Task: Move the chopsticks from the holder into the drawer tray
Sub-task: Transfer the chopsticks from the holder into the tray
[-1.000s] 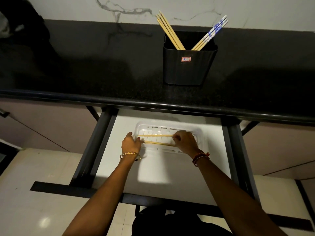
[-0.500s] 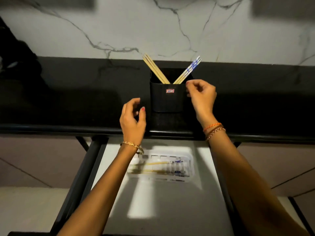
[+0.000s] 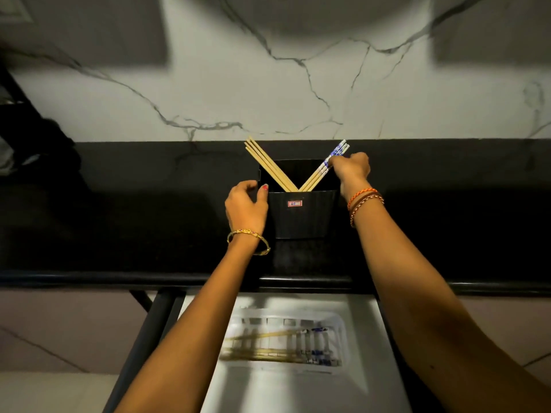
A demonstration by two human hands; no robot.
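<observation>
Head view, centre frame: right hand (image 3: 351, 169) pinches the blue-patterned chopsticks (image 3: 334, 158) leaning right in the black holder (image 3: 302, 214); left hand (image 3: 246, 205) curls round the holder's left side; more chopsticks lie in the tray (image 3: 340, 323) below.

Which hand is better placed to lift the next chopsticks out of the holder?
The right hand: its grip is already closed around the blue-patterned chopsticks leaning at the holder's right side. The left hand is busy gripping the holder's left wall, so it probably serves best as the brace.

Dim scene, wall (image 3: 298, 93) lit, tray (image 3: 340, 323) blurred, perhaps motion
</observation>
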